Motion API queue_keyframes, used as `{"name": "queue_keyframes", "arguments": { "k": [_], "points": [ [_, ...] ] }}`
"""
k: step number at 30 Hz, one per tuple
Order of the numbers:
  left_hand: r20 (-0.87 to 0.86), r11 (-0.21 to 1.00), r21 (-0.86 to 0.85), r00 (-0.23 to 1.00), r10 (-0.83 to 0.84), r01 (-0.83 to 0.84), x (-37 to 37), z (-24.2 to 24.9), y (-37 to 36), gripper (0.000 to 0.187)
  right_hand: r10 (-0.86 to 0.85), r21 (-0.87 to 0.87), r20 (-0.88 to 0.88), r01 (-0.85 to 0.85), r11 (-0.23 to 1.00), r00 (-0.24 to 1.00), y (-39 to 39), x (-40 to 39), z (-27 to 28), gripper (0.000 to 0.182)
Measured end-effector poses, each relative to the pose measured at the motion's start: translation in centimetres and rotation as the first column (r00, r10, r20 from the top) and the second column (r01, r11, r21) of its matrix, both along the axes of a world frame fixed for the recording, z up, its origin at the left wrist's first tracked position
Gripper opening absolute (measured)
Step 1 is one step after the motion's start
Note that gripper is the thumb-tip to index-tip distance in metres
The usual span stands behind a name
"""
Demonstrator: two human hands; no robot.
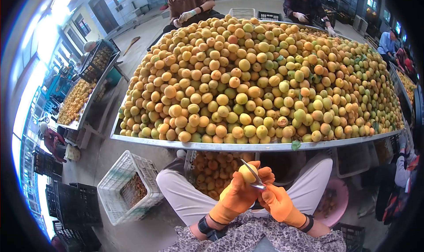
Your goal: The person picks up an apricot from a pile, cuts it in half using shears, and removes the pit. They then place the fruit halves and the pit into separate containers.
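Observation:
My left hand [234, 198], in an orange glove, holds a yellow apricot [247, 174] upright in its fingers, above my lap. My right hand [282, 202], gloved the same way, grips a small metal knife [258, 185] whose blade lies across the apricot. Most of the knife's handle is hidden in the glove. Just beyond my hands, a large heap of apricots [247, 88] fills a metal-edged table [212, 147]. Between my knees, under the table edge, is a crate with split apricots [212, 170].
A white plastic crate [112, 190] with small brown pieces, probably pits, stands to my left. To my right is a pink basin [340, 194]. Black crates [77, 203] are stacked at far left. Two gloved people [187, 9] sit across the table; others work farther off.

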State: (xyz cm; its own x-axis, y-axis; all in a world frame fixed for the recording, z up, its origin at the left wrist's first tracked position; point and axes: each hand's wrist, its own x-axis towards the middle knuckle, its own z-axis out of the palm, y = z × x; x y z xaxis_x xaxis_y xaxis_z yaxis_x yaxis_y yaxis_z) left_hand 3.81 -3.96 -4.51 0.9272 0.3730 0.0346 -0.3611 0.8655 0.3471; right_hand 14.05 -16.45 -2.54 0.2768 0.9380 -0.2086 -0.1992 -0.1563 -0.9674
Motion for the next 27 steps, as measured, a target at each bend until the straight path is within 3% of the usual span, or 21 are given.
{"name": "queue_keyframes", "arguments": {
  "k": [5, 9, 11, 12, 14, 15, 16, 18, 19, 20, 21, 22, 24, 26, 27],
  "points": [
    [-0.139, 0.976, 0.216, 0.989, 0.054, -0.023, -0.6, 2.1, -0.2, 0.081, -0.059, 0.142, 0.203, 0.03, 0.989, 0.977, -0.1, -0.8, -0.9, 0.049],
    [-0.1, 0.958, 0.285, 0.995, 0.027, 0.002, -0.9, 3.2, 0.6, 0.075, -0.067, 0.18, 0.225, 0.026, 0.983, 0.972, -0.4, -0.9, -0.9, 0.047],
    [-0.127, 0.887, 0.458, 0.992, 0.001, 0.057, -1.1, 4.2, 1.7, 0.073, -0.111, 0.217, 0.281, 0.049, 0.975, 0.953, -0.3, -0.8, 0.2, 0.04],
    [-0.121, 0.888, 0.457, 0.993, 0.008, 0.048, -1.3, 4.8, 2.1, 0.073, -0.104, 0.215, 0.287, 0.041, 0.976, 0.952, -0.5, -0.4, 0.1, 0.04],
    [-0.225, 0.771, 0.629, 0.973, 0.057, 0.101, -1.8, 6.2, 3.1, 0.065, 0.012, 0.168, 0.366, -0.078, 0.983, 0.93, -1.1, 0.6, 0.0, 0.036],
    [-0.201, 0.651, 0.749, 0.978, 0.05, 0.121, -1.7, 6.0, 4.2, 0.058, 0.018, 0.165, 0.369, -0.084, 0.983, 0.929, -1.0, 0.7, 0.3, 0.036],
    [-0.199, 0.655, 0.747, 0.979, 0.055, 0.115, -1.7, 6.2, 5.4, 0.058, 0.042, 0.151, 0.387, -0.108, 0.983, 0.921, -0.9, 0.8, 0.9, 0.037],
    [-0.184, 0.143, 0.97, 0.979, -0.084, 0.194, -1.7, 6.8, 7.4, 0.059, 0.068, 0.138, 0.407, -0.135, 0.981, 0.911, -0.7, 1.0, 1.0, 0.039],
    [-0.138, 0.108, 0.983, 0.983, -0.12, 0.151, -1.5, 6.9, 7.8, 0.059, 0.079, 0.175, 0.414, -0.165, 0.971, 0.907, -0.6, 1.2, 0.5, 0.04],
    [-0.133, 0.109, 0.983, 0.985, -0.114, 0.145, -1.7, 7.2, 7.2, 0.059, 0.09, 0.212, 0.422, -0.195, 0.958, 0.902, -0.5, 1.3, 0.4, 0.041],
    [-0.175, 0.442, 0.872, 0.978, -0.115, 0.208, -1.8, 7.7, 5.9, 0.062, 0.093, 0.214, 0.427, -0.201, 0.956, 0.899, -0.2, 1.1, 0.6, 0.041],
    [-0.211, 0.718, 0.653, 0.968, -0.133, 0.241, -1.8, 7.8, 4.7, 0.066, 0.024, 0.317, 0.415, -0.169, 0.933, 0.91, 0.4, 0.6, 1.1, 0.043],
    [-0.194, 0.782, 0.582, 0.972, -0.135, 0.225, -1.5, 6.9, 2.7, 0.079, -0.044, 0.418, 0.401, -0.14, 0.898, 0.915, 0.9, 0.6, 1.0, 0.044],
    [-0.14, 0.801, 0.579, 0.986, -0.086, 0.152, -1.8, 7.4, 1.7, 0.074, -0.177, 0.551, 0.487, -0.144, 0.822, 0.855, 1.0, 1.0, -0.6, 0.046],
    [-0.178, 0.77, 0.617, 0.982, -0.062, 0.161, -2.2, 7.9, 2.0, 0.069, -0.135, 0.521, 0.524, -0.191, 0.832, 0.841, 0.7, 1.5, -0.7, 0.047]
  ]
}}
